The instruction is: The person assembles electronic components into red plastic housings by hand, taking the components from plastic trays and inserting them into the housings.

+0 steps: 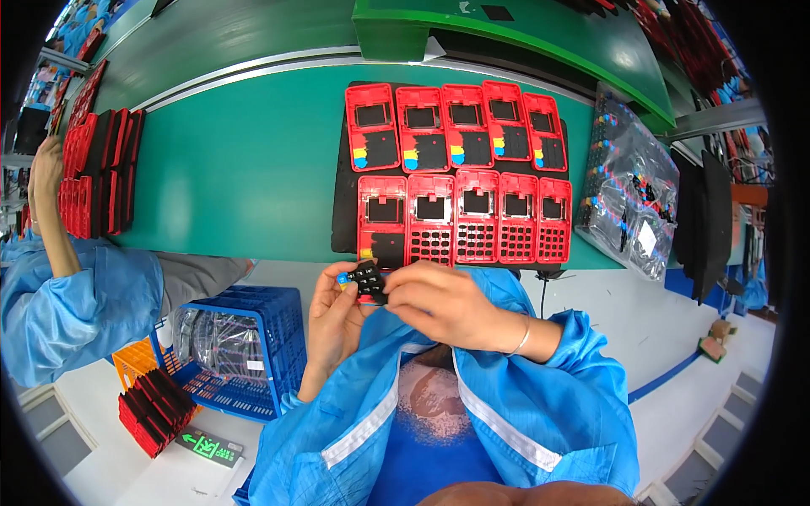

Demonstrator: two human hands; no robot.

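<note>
In front of my body, at the table's near edge, I hold a black rubber keypad (365,280) with blue and yellow keys at its left end. My left hand (335,319) pinches it by that left end. Closed fingers of my right hand (445,302) grip its right edge. Just beyond lie two rows of red plastic device housings on a black mat (344,211). Far-row housings (467,126) have keypads lying in them. In the near row, the leftmost housing (382,211) has a black keypad, while several others (477,207) show bare key holes.
A clear bag of keypads (629,185) lies right of the mat. At left, a co-worker's arm (55,211) reaches beside stacked red housings (105,173). A blue crate (283,337) holding bagged parts stands below the table edge. A green shelf (515,38) spans the back.
</note>
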